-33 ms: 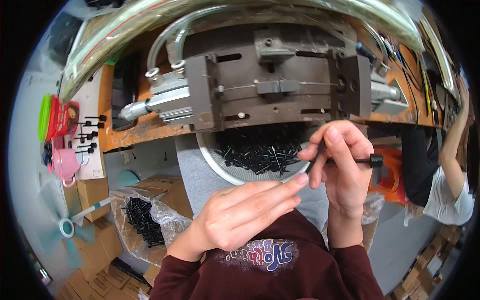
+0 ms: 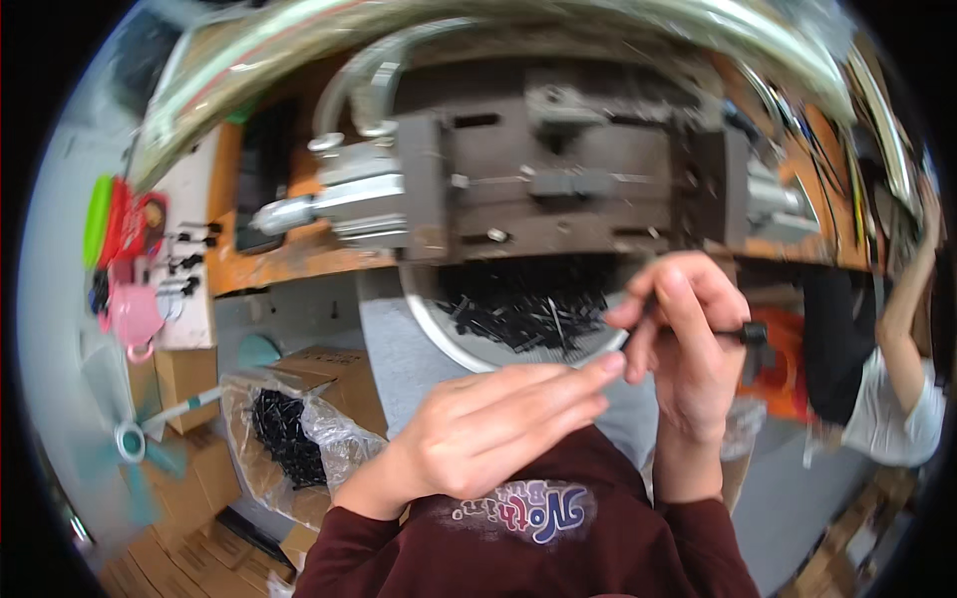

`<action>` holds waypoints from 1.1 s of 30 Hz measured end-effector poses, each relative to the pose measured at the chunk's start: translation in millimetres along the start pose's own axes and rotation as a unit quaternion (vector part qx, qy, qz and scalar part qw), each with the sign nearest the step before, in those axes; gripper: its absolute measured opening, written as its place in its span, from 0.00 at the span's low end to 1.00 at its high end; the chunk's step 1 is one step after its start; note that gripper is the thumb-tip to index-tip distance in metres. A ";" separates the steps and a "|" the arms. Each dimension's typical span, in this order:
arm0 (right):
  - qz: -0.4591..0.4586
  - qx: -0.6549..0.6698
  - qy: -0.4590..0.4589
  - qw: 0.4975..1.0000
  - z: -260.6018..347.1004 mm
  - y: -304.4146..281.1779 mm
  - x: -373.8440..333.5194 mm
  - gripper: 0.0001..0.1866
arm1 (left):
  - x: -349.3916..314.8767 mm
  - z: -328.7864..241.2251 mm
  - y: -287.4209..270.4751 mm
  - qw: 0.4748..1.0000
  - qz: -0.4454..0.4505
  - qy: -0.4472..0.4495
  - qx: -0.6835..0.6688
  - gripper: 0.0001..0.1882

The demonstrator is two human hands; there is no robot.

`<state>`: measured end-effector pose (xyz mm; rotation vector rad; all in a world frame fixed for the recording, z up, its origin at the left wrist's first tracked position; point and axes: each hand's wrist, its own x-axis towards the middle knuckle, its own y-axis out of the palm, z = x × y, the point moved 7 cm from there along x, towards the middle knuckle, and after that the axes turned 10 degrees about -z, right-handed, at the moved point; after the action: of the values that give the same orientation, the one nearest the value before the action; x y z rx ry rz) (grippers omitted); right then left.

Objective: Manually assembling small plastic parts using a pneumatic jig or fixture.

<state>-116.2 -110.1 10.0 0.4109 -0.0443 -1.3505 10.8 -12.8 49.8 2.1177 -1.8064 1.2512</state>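
My right hand [image 2: 693, 334] is closed, its thumb and index finger pinching a thin black rod [image 2: 639, 324]. A black stick with a blocky head [image 2: 750, 333] sticks out from the right side of that hand. My left hand [image 2: 498, 424] reaches in from the lower left with its fingers straight and pressed together. Its index fingertip meets the lower end of the thin rod; the left thumb is hidden underneath. Behind the hands, a round pale basin [image 2: 439, 334] holds a heap of black stick-like parts [image 2: 528, 314].
A dark metal fixture [image 2: 588, 224] with silver cylinders [image 2: 364, 199] stands on the wooden bench [image 2: 299, 267]. At left are a pink cup [image 2: 135, 314], a fan [image 2: 130, 442] and a plastic-lined box of black parts [image 2: 289, 439]. Another person's arm [image 2: 907, 279] shows at far right.
The view has shifted slightly and blurred, so the fixture and bench sit a little further right and lower. Both hands keep nearly the same pose and grip.
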 end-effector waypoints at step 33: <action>-0.004 -0.066 -0.068 0.996 7.8 -11.0 -30.2 0.06 | -31.0 -33.4 -15.3 0.978 -0.139 0.146 -0.054 0.10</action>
<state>-135.4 -85.1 20.0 0.2083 -0.0662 -1.3793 7.8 34.3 59.1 1.9258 -1.3723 1.2777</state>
